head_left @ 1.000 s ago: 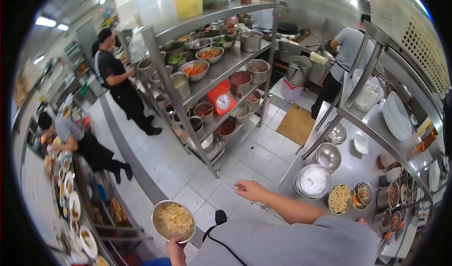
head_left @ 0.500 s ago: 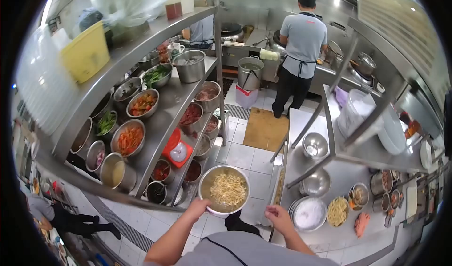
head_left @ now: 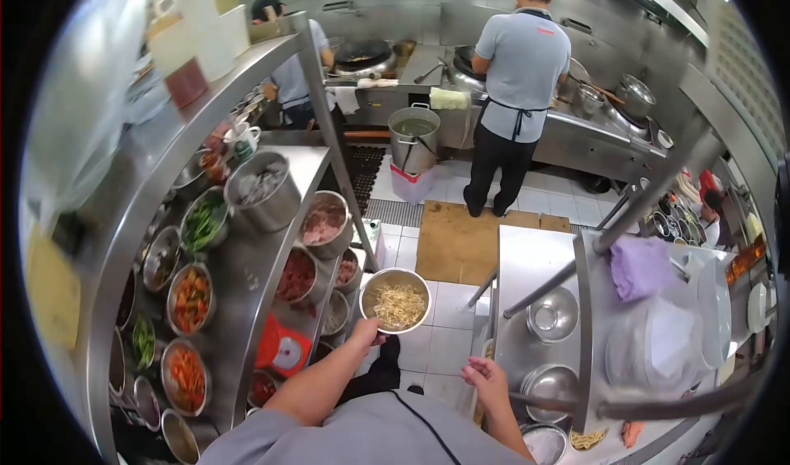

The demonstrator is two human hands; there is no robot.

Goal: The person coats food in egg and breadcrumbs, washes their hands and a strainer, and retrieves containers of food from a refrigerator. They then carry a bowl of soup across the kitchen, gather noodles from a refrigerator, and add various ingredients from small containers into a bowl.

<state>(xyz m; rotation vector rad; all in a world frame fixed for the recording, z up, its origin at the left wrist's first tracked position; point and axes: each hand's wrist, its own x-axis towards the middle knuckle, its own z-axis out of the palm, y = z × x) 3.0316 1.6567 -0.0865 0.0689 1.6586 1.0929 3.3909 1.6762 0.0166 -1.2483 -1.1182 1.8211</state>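
My left hand (head_left: 368, 334) grips the near left edge of a round metal bowl (head_left: 376, 285), held out in front of me above the floor. Inside lies a heap of bean sprouts (head_left: 401, 307). My right hand (head_left: 487, 381) hangs in the air beside the right-hand counter, its fingers loosely bent and nothing visible in them. Closest to it on that counter are stacked metal bowls (head_left: 550, 391).
On my left, a steel shelf (head_left: 271, 288) bears bowls of cut vegetables, pots of meat and a red scale (head_left: 284, 346). Ahead, a co-worker (head_left: 522, 78) faces the stoves; another person (head_left: 298, 62) stands further left. A tall pot (head_left: 413, 148) and brown floor mat (head_left: 453, 239) lie ahead.
I have moved forward: the shelf, stoves and co-worker appear closer. The bowl of sprouts stays in my left hand, now further ahead of my body. My right hand remains beside the counter.
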